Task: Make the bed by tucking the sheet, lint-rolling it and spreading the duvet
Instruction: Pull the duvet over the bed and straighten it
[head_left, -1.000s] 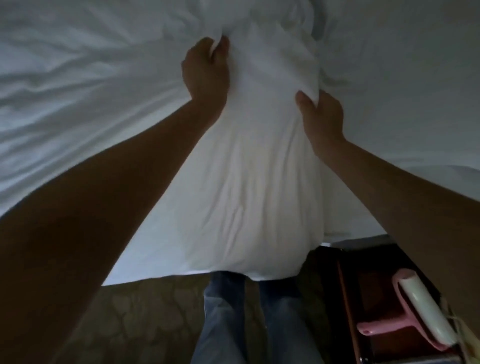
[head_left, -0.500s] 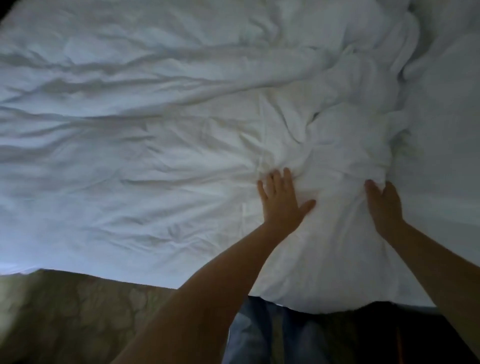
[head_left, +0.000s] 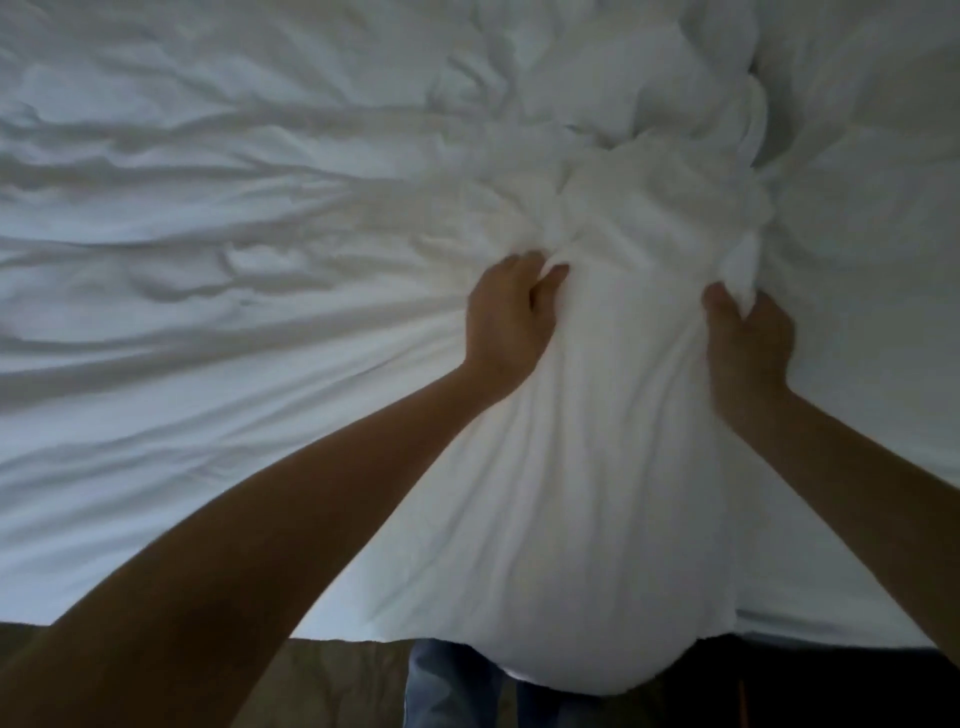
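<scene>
A white, wrinkled duvet (head_left: 234, 270) covers the whole bed and hangs over its near edge. My left hand (head_left: 506, 325) grips a bunch of the duvet near the middle, fingers curled into the cloth. My right hand (head_left: 745, 345) grips another bunch to the right, with a tuft of fabric sticking up between thumb and fingers. Between the two hands the duvet bulges up and droops toward my legs. Folds radiate to the left from the left hand. The sheet beneath is hidden.
Patterned brown carpet (head_left: 322, 686) shows below the bed's near edge. My legs in blue jeans (head_left: 452, 686) stand against the bed. A dark piece of furniture (head_left: 831, 691) sits at the lower right.
Half a second ago both hands lay flat on the duvet. Now both have closed on the cloth and lifted it into a bulge. The view has shifted slightly.
</scene>
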